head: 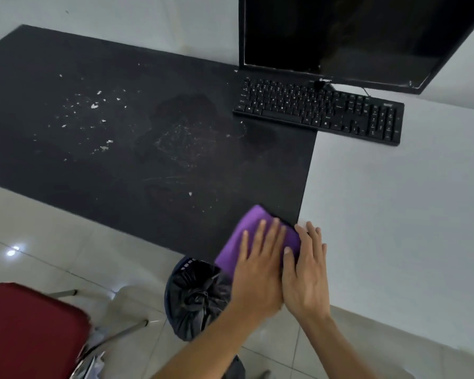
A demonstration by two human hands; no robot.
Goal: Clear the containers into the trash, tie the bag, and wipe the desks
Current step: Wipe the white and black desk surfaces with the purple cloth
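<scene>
A red chair seat (30, 332) sits at the lower left on the pale tiled floor (52, 242); beyond it the black desk (121, 160) stretches across the view, its top scattered with white flecks (94, 105) and faint smears towards the left and middle. Below the near edge of the black desk stands a bin (186, 263) holding a black trash bag (197, 299), its mouth gathered into a knot. Just right of the bin, the purple cloth (244, 236) lies on the near right corner of the black desk; the left hand (257, 272) presses flat on it, fingers straight and spread, gripping nothing. The right hand (305, 274) lies touching the left one, also flat with fingers straight; its thumb rests on the cloth and its fingertips reach the seam where the white desk (394, 209) begins. Farther back, a black keyboard (320, 110) straddles both desks; a dark monitor (340, 36) stands behind it.
</scene>
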